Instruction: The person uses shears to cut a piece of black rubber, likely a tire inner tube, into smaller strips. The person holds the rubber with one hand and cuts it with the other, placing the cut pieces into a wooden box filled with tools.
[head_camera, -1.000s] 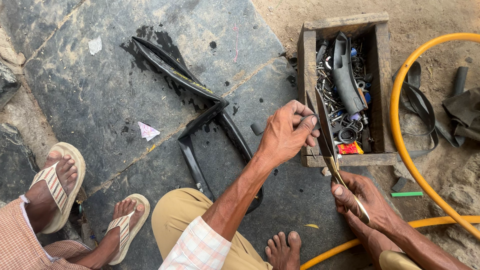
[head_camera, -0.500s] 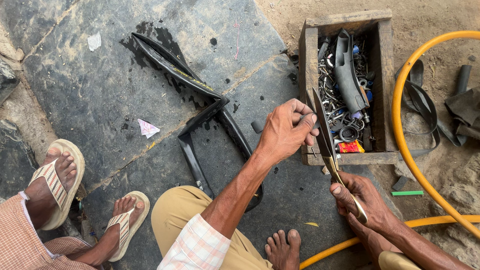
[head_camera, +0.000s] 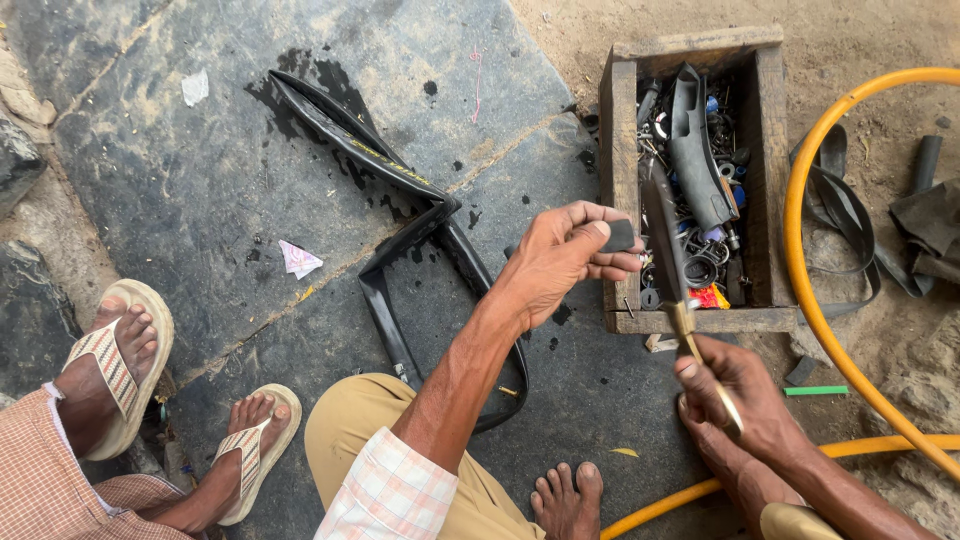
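Observation:
My left hand (head_camera: 560, 258) pinches a small dark rubber patch (head_camera: 620, 236) between thumb and fingers, held above the stone floor. My right hand (head_camera: 740, 395) grips the brass handles of a large pair of scissors (head_camera: 668, 250), whose dark blades point up toward the patch and lie close beside it. A black bicycle inner tube (head_camera: 400, 200) lies folded on the wet stone slab, left of my left hand. My knee in tan trousers (head_camera: 360, 430) and my bare foot (head_camera: 565, 495) show at the bottom.
A wooden box (head_camera: 618, 150) of metal parts and rubber pieces stands at the upper right. An orange hose (head_camera: 810, 290) curves along the right. Another person's sandalled feet (head_camera: 110, 360) rest at the lower left. Paper scraps (head_camera: 298, 260) lie on the slab.
The scissor blades have shifted slightly left toward the patch, and my left hand has turned the patch a little. The camera view drifted slightly.

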